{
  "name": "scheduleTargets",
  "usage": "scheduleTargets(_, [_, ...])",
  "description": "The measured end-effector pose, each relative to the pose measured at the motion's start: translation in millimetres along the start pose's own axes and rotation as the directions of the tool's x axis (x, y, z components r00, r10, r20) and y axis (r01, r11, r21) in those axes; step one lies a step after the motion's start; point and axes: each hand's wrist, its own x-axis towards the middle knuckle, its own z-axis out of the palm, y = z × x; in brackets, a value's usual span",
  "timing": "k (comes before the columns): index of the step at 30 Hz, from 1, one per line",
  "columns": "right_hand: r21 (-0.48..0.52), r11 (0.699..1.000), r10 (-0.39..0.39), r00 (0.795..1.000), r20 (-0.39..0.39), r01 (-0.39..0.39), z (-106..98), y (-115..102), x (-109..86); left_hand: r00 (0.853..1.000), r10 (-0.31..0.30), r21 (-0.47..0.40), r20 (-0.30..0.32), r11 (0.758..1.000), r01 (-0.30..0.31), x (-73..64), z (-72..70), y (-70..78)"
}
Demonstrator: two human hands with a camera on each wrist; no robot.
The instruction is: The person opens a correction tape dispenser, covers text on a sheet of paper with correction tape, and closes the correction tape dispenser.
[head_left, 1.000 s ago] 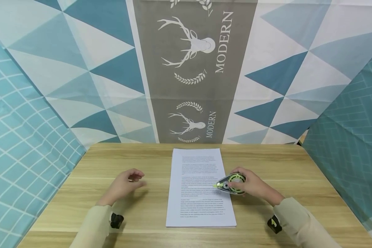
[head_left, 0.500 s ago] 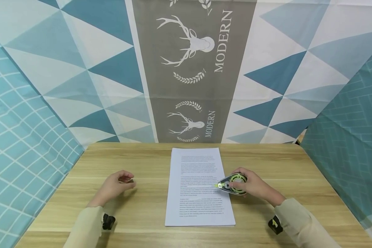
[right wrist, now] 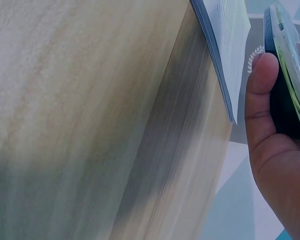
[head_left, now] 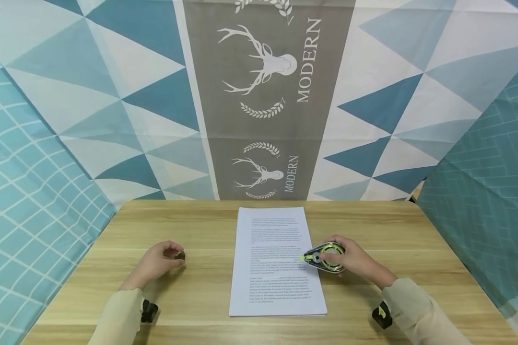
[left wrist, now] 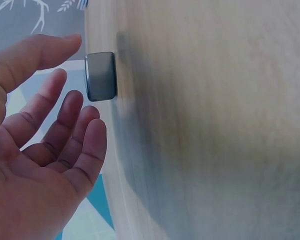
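My right hand [head_left: 355, 258] grips a correction tape dispenser [head_left: 330, 257], teardrop-shaped, clear-cased, with a yellow-green wheel. Its narrow tip overlaps the right side of a stack of printed sheets [head_left: 276, 306] in the head view. The right wrist view shows the thumb along the dispenser's [right wrist: 285, 75] dark side. Over the wood to the left of the stack, my left hand [head_left: 155, 261] has loosely bent fingers. A small dark rounded block [left wrist: 101, 76] lies near its fingertips; in the left wrist view thumb and fingers stand apart around it.
The wooden table [head_left: 198, 330] ends at a patterned cloth backdrop [head_left: 263, 96]. Blue-green cloths hang at the left and right sides. Black devices [head_left: 382, 316] are strapped at both wrists.
My left hand has moved left, away from the sheets, and the small dark block now shows beside its fingertips. The right hand with the correction tape dispenser stays nearly in place.
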Motion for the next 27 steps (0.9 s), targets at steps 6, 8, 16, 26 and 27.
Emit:
scheduleTargets(6, [0.013,1.0,0.017,1.0,0.003,-0.017,-0.2,5.3,0.1,1.0,-0.01,0.0,0.012,1.0,0.01,-0.4,0.8,-1.9])
scheduleTargets(8, [0.016,1.0,0.02,1.0,-0.004,-0.02,-0.3,5.9,-0.2,1.0,-0.017,-0.006,0.019,1.0,0.017,0.1,0.6,-1.7])
scheduleTargets(16, [0.024,0.999,0.021,0.999,-0.026,-0.02,-2.6,5.5,-1.0,0.999,-0.03,-0.011,0.035,0.999,0.03,4.0,-0.5,1.1])
scheduleTargets(26, [0.03,0.999,0.016,0.999,-0.031,-0.015,-2.8,6.3,-2.0,0.997,-0.063,0.035,0.048,0.998,0.061,4.2,2.0,5.6])
scheduleTargets(27, [0.028,0.999,0.018,0.999,-0.031,-0.017,-2.8,6.6,-2.0,0.997,-0.063,0.041,0.048,0.997,0.061,4.0,2.3,5.9])
